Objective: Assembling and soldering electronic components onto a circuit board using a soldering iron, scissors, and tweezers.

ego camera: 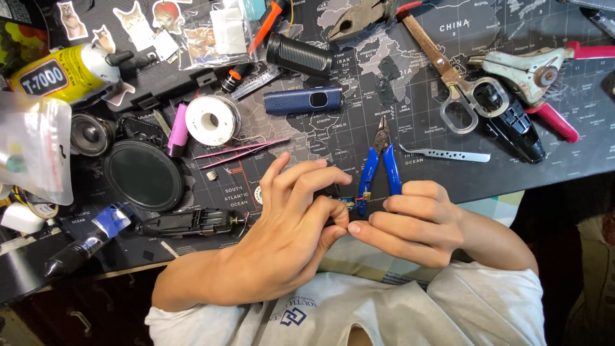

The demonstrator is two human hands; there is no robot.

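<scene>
My left hand (291,221) and my right hand (413,221) meet at the near edge of a dark world-map mat (359,122). Their fingertips pinch a tiny part with a small circuit board and thin wires (349,204), mostly hidden by the fingers. Blue-handled side cutters (379,168) lie on the mat just beyond my right hand. Pink tweezers (240,152) lie past my left hand. A black plastic housing (189,223) sits left of my left wrist.
A solder spool (212,119), navy pen-shaped device (302,101), black ribbed cylinder (298,55), scissors (458,96), silver tweezers (445,154), red-handled tool (544,80), pliers (359,18), yellow glue tube (64,72), round black lid (143,175) and speaker (91,134) crowd the mat.
</scene>
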